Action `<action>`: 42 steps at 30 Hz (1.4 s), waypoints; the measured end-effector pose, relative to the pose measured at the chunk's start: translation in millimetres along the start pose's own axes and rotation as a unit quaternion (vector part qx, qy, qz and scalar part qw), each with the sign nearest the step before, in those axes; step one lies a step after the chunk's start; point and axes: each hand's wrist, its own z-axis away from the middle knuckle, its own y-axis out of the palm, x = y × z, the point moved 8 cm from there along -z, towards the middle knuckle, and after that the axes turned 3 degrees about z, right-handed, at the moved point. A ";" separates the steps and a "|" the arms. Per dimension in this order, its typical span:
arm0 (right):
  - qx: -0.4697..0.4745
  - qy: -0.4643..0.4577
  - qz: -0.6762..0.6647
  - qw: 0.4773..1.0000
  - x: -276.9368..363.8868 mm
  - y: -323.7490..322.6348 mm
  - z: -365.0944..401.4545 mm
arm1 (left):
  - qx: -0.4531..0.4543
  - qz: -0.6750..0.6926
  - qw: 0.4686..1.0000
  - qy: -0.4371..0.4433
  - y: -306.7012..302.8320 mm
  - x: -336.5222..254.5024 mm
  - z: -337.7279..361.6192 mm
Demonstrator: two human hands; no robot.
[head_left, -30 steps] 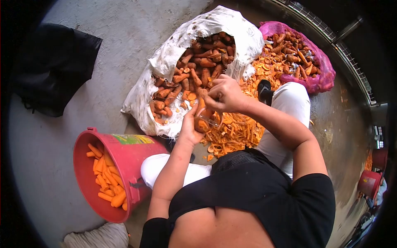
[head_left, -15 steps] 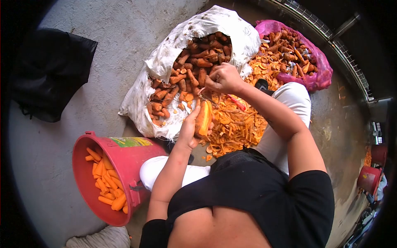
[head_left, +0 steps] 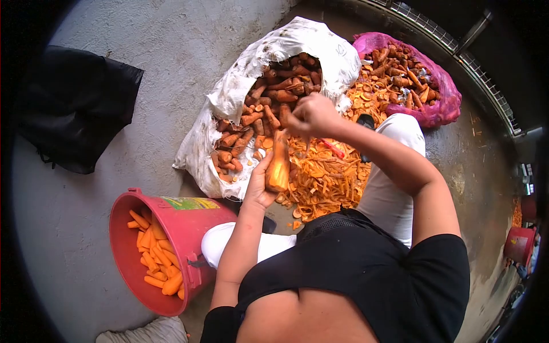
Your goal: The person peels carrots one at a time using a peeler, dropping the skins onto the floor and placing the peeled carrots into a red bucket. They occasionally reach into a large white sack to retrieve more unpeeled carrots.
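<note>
Orange flesh shows on the lower part of a thick, partly peeled carrot [head_left: 278, 168], which in the head view stands tilted between the white plastic sack and the person's body, its upper end still wearing darker skin. The left hand [head_left: 260, 187] has its fingers closed around the carrot's lower side. At the carrot's upper end, the right hand [head_left: 315, 116] is curled, its fingers bent in toward the palm; blur hides whether they grip anything. Below the right hand lies a loose heap of orange peelings [head_left: 329, 180], with a narrow bright-red object [head_left: 333, 149] on top. Beyond the hands, the torn white plastic sack [head_left: 226, 103] gapes open over unpeeled, soil-brown carrots [head_left: 283, 94]. Farther to the right, a pink mesh sack [head_left: 448, 106] holds more brownish carrots and scraps. Beside the white-trousered left knee [head_left: 220, 243], a red plastic bucket [head_left: 197, 231] leans on its side, its mouth showing smooth, bright-orange peeled carrots [head_left: 155, 251]. Black fabric [head_left: 80, 108] lies on the grey concrete floor [head_left: 166, 63] at the far left.
</note>
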 end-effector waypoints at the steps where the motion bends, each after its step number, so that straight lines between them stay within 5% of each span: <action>1: -0.022 -0.031 -0.001 0.999 17.9 -0.3 6.0 | 0.017 0.024 1.000 0.012 1.6 0.2 -3.5; 9: -0.055 -0.156 0.016 0.986 56.0 19.8 9.0 | -0.044 0.053 0.998 0.001 -12.6 5.5 -6.7; 14: -0.034 -0.004 0.046 0.998 -14.5 19.2 -13.9 | -0.003 -0.120 0.993 0.015 -6.4 5.8 2.0; 16: 0.017 0.046 0.159 0.986 -49.7 23.7 -25.1 | 0.027 -0.130 0.991 0.010 3.6 8.8 5.1; 18: -0.036 0.023 0.218 0.975 -73.5 20.9 -23.3 | 0.040 -0.154 0.987 0.028 13.9 5.4 12.0; 19: 0.028 0.108 0.221 0.969 -96.9 26.4 -20.7 | 0.044 -0.143 0.988 0.027 20.3 2.4 16.6; 22: -0.029 0.163 0.202 0.965 -91.4 8.7 -20.5 | 0.044 -0.075 0.996 0.017 16.5 -4.0 13.9; 24: 0.053 0.249 0.066 0.965 -77.3 16.5 -16.6 | 0.030 -0.034 0.999 0.019 6.6 -6.7 6.0; 26: 0.090 0.222 -0.006 0.971 -31.8 13.9 -9.5 | 0.029 -0.010 0.999 0.015 -6.0 -7.2 -3.4; 28: -0.033 -0.007 0.023 0.999 14.2 8.7 -4.8 | -0.014 0.010 1.000 0.008 -20.0 -6.0 -10.1; 32: -0.072 -0.088 0.017 0.993 40.2 12.2 4.7 | -0.065 0.016 0.998 0.016 1.3 -7.5 2.6; 35: -0.096 -0.074 0.000 0.993 23.5 14.0 1.9 | -0.001 -0.048 0.998 0.050 -1.2 -8.2 1.0; 36: -0.111 -0.035 -0.015 0.993 15.4 11.5 -1.1 | -0.004 -0.061 0.998 0.033 -2.4 -4.9 2.2; 38: 0.005 0.131 0.071 0.989 -54.5 28.4 -15.0 | -0.005 -0.089 0.996 0.003 -2.1 -0.1 3.9; 42: 0.007 0.204 0.198 0.959 -125.2 6.0 -12.0 | 0.092 -0.066 0.994 0.000 33.4 3.1 22.9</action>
